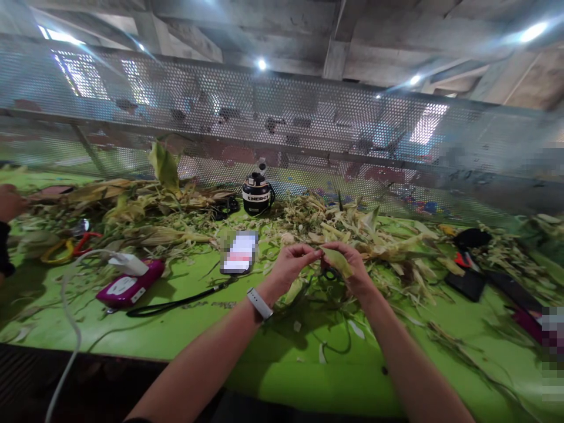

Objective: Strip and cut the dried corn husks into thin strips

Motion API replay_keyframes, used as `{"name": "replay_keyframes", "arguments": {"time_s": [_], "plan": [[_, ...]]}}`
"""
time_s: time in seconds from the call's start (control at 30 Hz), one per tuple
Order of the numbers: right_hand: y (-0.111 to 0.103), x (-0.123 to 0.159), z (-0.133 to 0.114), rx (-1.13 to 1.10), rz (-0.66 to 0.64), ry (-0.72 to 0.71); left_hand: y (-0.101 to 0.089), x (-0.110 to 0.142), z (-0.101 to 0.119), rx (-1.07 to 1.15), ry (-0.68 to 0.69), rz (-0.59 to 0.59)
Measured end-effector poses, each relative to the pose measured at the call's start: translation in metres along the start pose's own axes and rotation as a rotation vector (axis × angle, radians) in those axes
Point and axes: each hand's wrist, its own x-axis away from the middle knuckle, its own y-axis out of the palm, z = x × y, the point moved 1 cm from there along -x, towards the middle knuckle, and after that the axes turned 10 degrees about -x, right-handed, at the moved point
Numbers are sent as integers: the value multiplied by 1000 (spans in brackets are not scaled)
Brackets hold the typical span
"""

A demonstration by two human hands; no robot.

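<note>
A pale green corn husk piece (337, 261) is held over the middle of the green table. My right hand (355, 267) is closed on it, with the leaf lying along the fingers and palm. My left hand (291, 267), with a white band at the wrist, pinches at the husk's left end, its thumb and fingertips together. Just below the hands shows a small black loop (329, 274), partly hidden, perhaps a scissor handle. Under and around both hands lie loose husk strips (299, 289) and thin shreds.
Husk heaps (132, 197) line the table's back, below a perforated metal screen (291, 129). A black jug (257, 194) stands there. A phone (240, 252), a magenta power strip (130, 285) with a white cable and yellow-and-red scissors (73, 247) lie left. Another person's hand (11, 202) is far left.
</note>
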Motion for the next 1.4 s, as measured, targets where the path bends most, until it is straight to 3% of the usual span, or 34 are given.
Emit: {"name": "replay_keyframes", "arguments": {"time_s": [0.27, 0.53, 0.8, 1.0, 1.23, 1.4], "plan": [[4, 2, 2, 6, 24, -34, -1, -2, -5, 27, 35, 136], [9, 1, -5, 276, 172, -291, -1, -2, -4, 24, -40, 98], [8, 3, -6, 242, 96, -280, -2, -3, -7, 108, -128, 33], [6, 4, -12, 229, 86, -252, -2, 1, -2, -7, -146, -72], [7, 4, -6, 121, 139, -162, 1, 2, 1, -163, -54, -12], [6, 3, -2, 83, 161, -151, 3, 3, -1, -134, 13, 53]]}}
